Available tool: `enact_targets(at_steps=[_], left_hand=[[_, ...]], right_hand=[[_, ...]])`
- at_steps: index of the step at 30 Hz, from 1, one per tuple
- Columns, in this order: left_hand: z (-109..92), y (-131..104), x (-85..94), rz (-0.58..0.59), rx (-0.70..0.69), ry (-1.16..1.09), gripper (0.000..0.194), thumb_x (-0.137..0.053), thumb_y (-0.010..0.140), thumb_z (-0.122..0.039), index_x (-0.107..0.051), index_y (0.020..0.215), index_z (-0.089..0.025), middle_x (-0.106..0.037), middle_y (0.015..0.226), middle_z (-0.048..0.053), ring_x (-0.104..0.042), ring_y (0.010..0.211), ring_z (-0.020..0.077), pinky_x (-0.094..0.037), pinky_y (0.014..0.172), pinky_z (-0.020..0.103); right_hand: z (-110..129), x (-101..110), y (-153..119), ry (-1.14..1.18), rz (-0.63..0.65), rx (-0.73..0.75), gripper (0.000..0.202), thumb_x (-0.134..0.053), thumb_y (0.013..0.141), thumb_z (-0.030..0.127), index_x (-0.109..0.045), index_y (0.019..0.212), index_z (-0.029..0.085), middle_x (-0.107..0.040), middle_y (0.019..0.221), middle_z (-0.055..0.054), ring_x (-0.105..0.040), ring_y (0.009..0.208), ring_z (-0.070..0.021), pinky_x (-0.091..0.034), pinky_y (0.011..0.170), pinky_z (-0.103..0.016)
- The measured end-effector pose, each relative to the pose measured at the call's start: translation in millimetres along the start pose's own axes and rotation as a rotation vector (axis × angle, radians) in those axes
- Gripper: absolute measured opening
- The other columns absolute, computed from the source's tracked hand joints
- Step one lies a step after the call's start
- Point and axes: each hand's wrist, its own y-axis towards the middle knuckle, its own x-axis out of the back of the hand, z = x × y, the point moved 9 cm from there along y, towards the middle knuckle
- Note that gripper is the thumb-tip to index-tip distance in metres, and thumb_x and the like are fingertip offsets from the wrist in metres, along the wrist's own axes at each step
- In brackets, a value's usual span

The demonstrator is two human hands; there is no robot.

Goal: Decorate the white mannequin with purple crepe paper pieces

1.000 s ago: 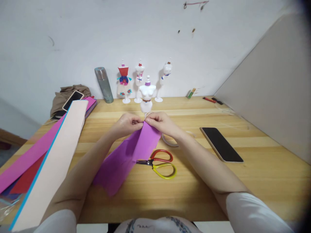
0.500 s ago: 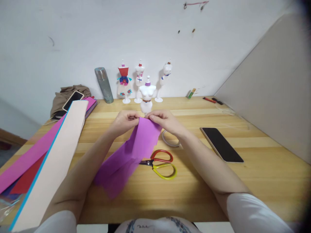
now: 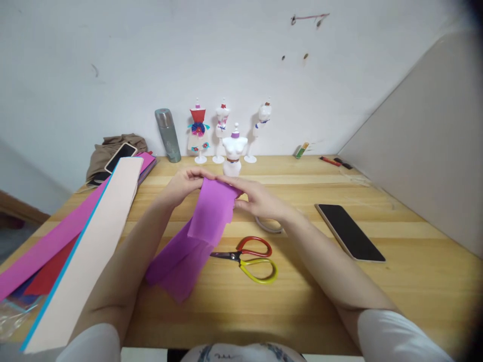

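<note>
A strip of purple crepe paper (image 3: pixel 211 211) hangs from both hands, folded over at its top edge, its lower end trailing toward the table on the left. My left hand (image 3: pixel 186 185) is closed on the paper's upper left corner. My right hand (image 3: pixel 258 196) has the upper right edge between its thumb and fingers, which lie extended along the fold. Below the paper, scissors (image 3: pixel 256 259) with one red and one yellow handle lie on the table, their blade tips hidden under the paper. A roll of tape (image 3: pixel 269 226) sits partly behind my right wrist.
Several small white mannequins (image 3: pixel 234 146) stand at the back, some dressed in paper, beside a grey-green flask (image 3: pixel 168 136). Long coloured paper strips (image 3: pixel 90 241) lie at left. A phone (image 3: pixel 349 231) rests at right; a glue stick (image 3: pixel 302 150) leans by the wall.
The paper's upper end has shifted slightly left and its top flap now lies folded down. My right hand's fingers have straightened along the top edge. The view has tilted slightly.
</note>
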Motion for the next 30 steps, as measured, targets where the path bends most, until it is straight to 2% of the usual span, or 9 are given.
enact_targets(at_steps=[4,7,9,11,16,19,21,24,30], left_hand=[[3,-3,0.2,0.026,0.047,-0.078,0.025,-0.086,0.063,-0.032,-0.077,0.082,-0.017,-0.077,0.087,0.006,-0.069,0.080,0.0174,-0.054,0.078,0.030],[-4,-5,0.1,0.044,0.047,-0.045,0.023,-0.086,0.063,-0.031,-0.076,0.077,-0.017,-0.075,0.079,0.004,-0.065,0.074,0.0164,-0.052,0.071,0.028],[-12,-5,1.3,0.047,0.022,-0.022,0.020,-0.084,0.065,-0.031,-0.075,0.075,-0.016,-0.072,0.075,0.003,-0.063,0.072,0.0160,-0.050,0.070,0.028],[-21,-5,5.1,0.026,-0.005,-0.015,0.020,-0.083,0.067,-0.031,-0.073,0.073,-0.015,-0.069,0.071,0.001,-0.062,0.069,0.0147,-0.049,0.067,0.027],[-32,-4,26.8,-0.149,-0.034,-0.107,0.025,-0.083,0.064,-0.033,-0.067,0.070,-0.015,-0.062,0.063,-0.002,-0.054,0.057,0.0095,-0.045,0.057,0.023],[-31,-8,39.9,-0.278,-0.060,-0.132,0.027,-0.084,0.062,-0.034,-0.065,0.069,-0.016,-0.061,0.061,-0.003,-0.053,0.054,0.0087,-0.044,0.056,0.023],[-29,-11,39.5,-0.266,-0.063,-0.137,0.029,-0.084,0.061,-0.036,-0.069,0.076,-0.016,-0.067,0.067,-0.001,-0.060,0.060,0.0119,-0.049,0.063,0.026],[-23,-12,30.0,-0.143,-0.040,-0.096,0.037,-0.085,0.061,-0.037,-0.075,0.090,-0.016,-0.075,0.082,0.004,-0.070,0.077,0.0196,-0.054,0.075,0.033],[-21,-13,29.6,-0.127,-0.045,-0.065,0.030,-0.085,0.067,-0.035,-0.080,0.090,-0.016,-0.077,0.086,0.005,-0.071,0.081,0.0220,-0.055,0.071,0.032]], right_hand=[[-7,1,0,-0.008,-0.127,-0.037,0.046,-0.059,0.087,0.024,-0.066,0.133,0.025,-0.070,0.130,-0.011,-0.067,0.111,-0.0263,-0.051,0.097,-0.044],[-15,1,0,0.059,-0.213,-0.094,0.026,-0.056,0.091,0.036,-0.074,0.101,0.020,-0.075,0.103,-0.009,-0.068,0.098,-0.0247,-0.052,0.089,-0.039],[-23,2,1,0.107,-0.272,-0.171,0.035,-0.053,0.092,0.048,-0.067,0.077,0.019,-0.068,0.076,-0.004,-0.064,0.080,-0.0218,-0.052,0.077,-0.035],[-26,4,6,0.165,-0.332,-0.225,0.042,-0.052,0.091,0.056,-0.059,0.069,0.020,-0.059,0.066,-0.001,-0.058,0.070,-0.0193,-0.049,0.069,-0.033],[-3,6,36,0.347,-0.388,-0.138,0.035,-0.070,0.075,0.044,-0.067,0.101,0.020,-0.073,0.101,-0.006,-0.065,0.093,-0.0238,-0.051,0.085,-0.038],[2,9,47,0.326,-0.461,-0.147,0.036,-0.071,0.071,0.038,-0.068,0.101,0.019,-0.074,0.101,-0.007,-0.066,0.095,-0.0253,-0.051,0.086,-0.040],[-2,11,48,0.326,-0.520,-0.171,0.030,-0.068,0.072,0.038,-0.069,0.096,0.019,-0.074,0.096,-0.006,-0.066,0.092,-0.0251,-0.052,0.084,-0.040],[-8,11,43,0.345,-0.571,-0.184,0.026,-0.066,0.074,0.037,-0.069,0.093,0.020,-0.073,0.094,-0.006,-0.066,0.093,-0.0250,-0.053,0.082,-0.040],[-12,19,31,0.320,-0.589,-0.190,0.017,-0.070,0.072,0.034,-0.071,0.083,0.022,-0.075,0.090,-0.005,-0.067,0.089,-0.0247,-0.054,0.081,-0.040]])
